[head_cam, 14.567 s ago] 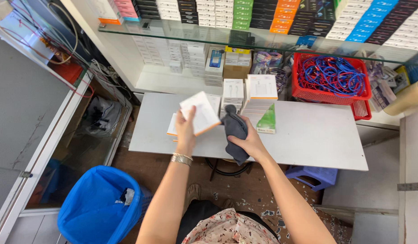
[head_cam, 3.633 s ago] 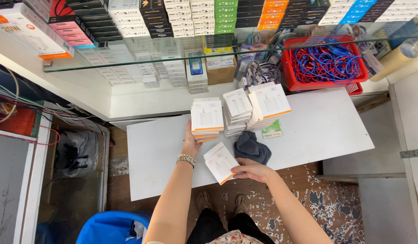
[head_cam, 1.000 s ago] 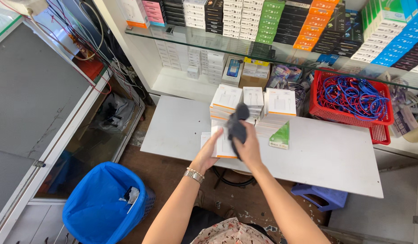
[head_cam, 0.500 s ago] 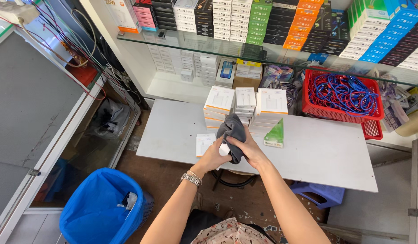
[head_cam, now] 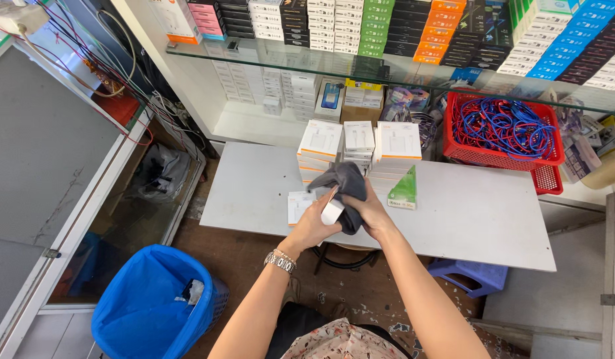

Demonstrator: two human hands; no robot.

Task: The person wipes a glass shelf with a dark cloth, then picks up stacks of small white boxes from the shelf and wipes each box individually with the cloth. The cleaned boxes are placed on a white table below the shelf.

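Left grip (head_cam: 312, 226) holding small white box (head_cam: 332, 211), dark grey cloth (head_cam: 348, 193)

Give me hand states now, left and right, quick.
Left hand: closed on a small white box.
Right hand: closed on a dark grey cloth, pressed against the box.

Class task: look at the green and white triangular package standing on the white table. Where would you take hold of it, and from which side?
Grip the green and white triangular package near its narrow top, pinching the two flat faces from above. It stands upright, apex up. Its right side is open table; box stacks crowd it behind.
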